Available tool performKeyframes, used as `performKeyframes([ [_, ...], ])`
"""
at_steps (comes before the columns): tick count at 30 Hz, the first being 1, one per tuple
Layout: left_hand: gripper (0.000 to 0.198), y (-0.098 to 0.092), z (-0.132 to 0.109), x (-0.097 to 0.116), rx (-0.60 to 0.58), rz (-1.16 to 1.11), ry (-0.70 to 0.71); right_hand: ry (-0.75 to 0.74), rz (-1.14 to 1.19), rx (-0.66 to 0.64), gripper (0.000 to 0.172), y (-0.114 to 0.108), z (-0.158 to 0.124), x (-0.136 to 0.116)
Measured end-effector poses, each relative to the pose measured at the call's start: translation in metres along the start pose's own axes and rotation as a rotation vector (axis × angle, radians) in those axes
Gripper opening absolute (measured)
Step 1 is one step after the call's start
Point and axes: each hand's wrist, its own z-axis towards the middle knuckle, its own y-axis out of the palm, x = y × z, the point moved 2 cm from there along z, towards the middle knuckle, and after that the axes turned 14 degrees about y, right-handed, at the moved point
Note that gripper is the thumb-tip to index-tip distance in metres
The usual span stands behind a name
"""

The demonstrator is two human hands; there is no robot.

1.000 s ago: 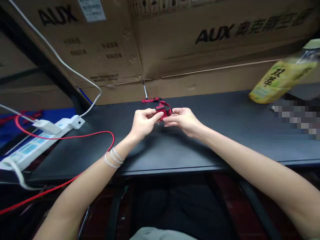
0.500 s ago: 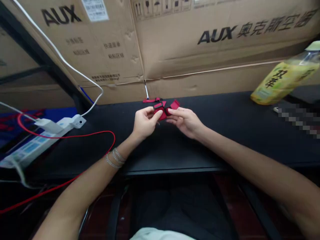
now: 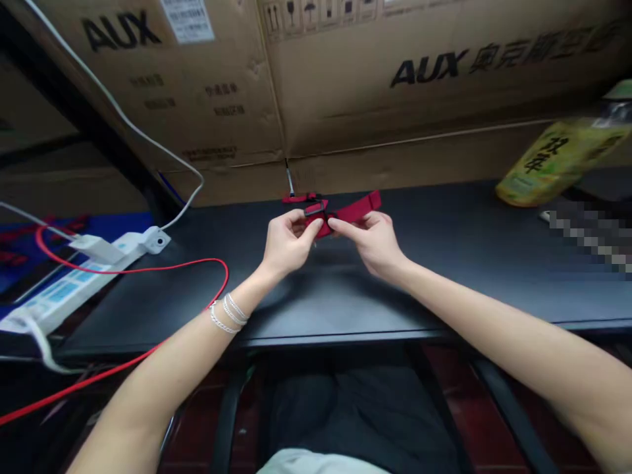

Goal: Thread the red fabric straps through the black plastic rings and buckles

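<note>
Between my hands is a red webbing strap [image 3: 356,209] with a dark buckle [image 3: 315,209]. My left hand [image 3: 290,242] pinches the folded red part just below the buckle, thumb on top. With thumb and fingers, my right hand [image 3: 378,243] grips the strap close to my left thumb. The strap's loose end sticks out to the upper right, past my right fingers. Behind the buckle, a thinner part of the red strap lies toward a small metal piece [image 3: 290,184] near the box. My fingers hide some of the folded webbing.
Large cardboard boxes [image 3: 187,118] stand along the back of the black table [image 3: 345,296]. A yellow-labelled drink bottle [image 3: 553,161] leans at the right, near a pixelated item. At the left lie a white power strip [image 3: 64,289], a white cable and a red cable [image 3: 192,263].
A longer length of the strap's free end now reaches out to the upper right. My right hand has turned slightly around it, while my left hand stays nearly in place.
</note>
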Motion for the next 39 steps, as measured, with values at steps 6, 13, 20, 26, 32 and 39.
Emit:
performKeyframes([
  [6, 0.034, 0.0007, 0.0003, 0.0008, 0.003, -0.064, -0.002, 0.196, 0.207, -0.142, 0.034, 0.0011, 0.0027, -0.0021],
  [13, 0.034, 0.0017, 0.0002, 0.0028, 0.019, -0.103, 0.010, 0.361, 0.316, -0.229, 0.030, -0.0018, 0.0052, -0.0014],
  [20, 0.030, 0.0011, -0.0015, 0.0055, 0.058, -0.075, 0.024, 0.184, 0.176, -0.240, 0.037, 0.0034, 0.0007, -0.0021],
  [26, 0.029, 0.0030, -0.0032, 0.0067, 0.042, -0.109, 0.029, 0.063, 0.072, -0.173, 0.032, 0.0047, 0.0006, 0.0040],
  [32, 0.028, 0.0042, -0.0042, 0.0058, 0.036, -0.147, 0.017, 0.044, 0.019, -0.101, 0.032, 0.0022, 0.0010, -0.0005],
  [39, 0.028, 0.0048, -0.0046, 0.0031, 0.048, -0.178, -0.025, 0.032, 0.020, -0.086, 0.030, 0.0011, 0.0019, -0.0032],
])
